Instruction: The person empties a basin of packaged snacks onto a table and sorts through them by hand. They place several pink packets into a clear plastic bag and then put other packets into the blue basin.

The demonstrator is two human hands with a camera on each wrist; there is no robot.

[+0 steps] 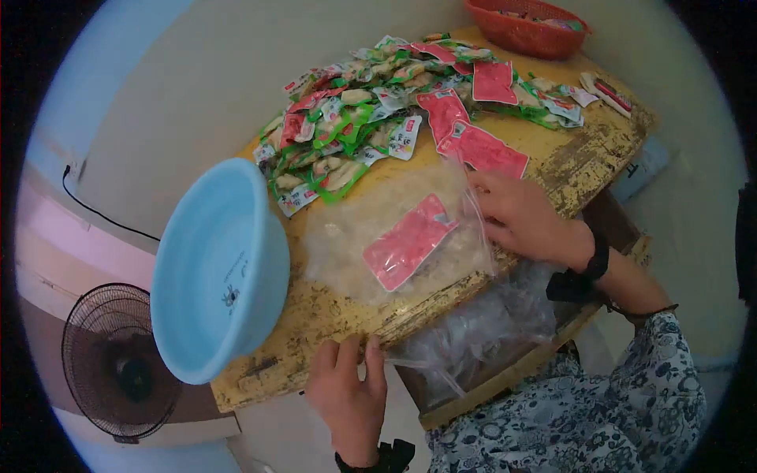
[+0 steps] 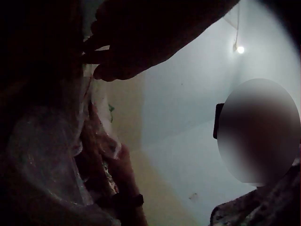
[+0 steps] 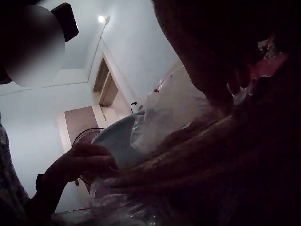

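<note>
A clear plastic bag [image 1: 331,252] lies flat on the worn yellow table, a red-and-pink packet [image 1: 410,243] on or inside it. At the bag's right-hand edge, my right hand [image 1: 528,221] pinches the film between thumb and fingers. In the right wrist view the lifted film [image 3: 174,113] stands up beside that dark hand. My left hand [image 1: 347,390] is at the table's front edge, its loosely bent fingers resting on the wood. Just right of it, more clear plastic bags [image 1: 489,323] fill an open drawer [image 1: 512,377] under the tabletop.
A light blue basin [image 1: 221,268] stands tilted at the table's left end. Several green, white and red food packets [image 1: 347,134] are heaped along the back. A red basket [image 1: 528,31] is at the far corner. A black fan [image 1: 122,363] stands beyond the basin.
</note>
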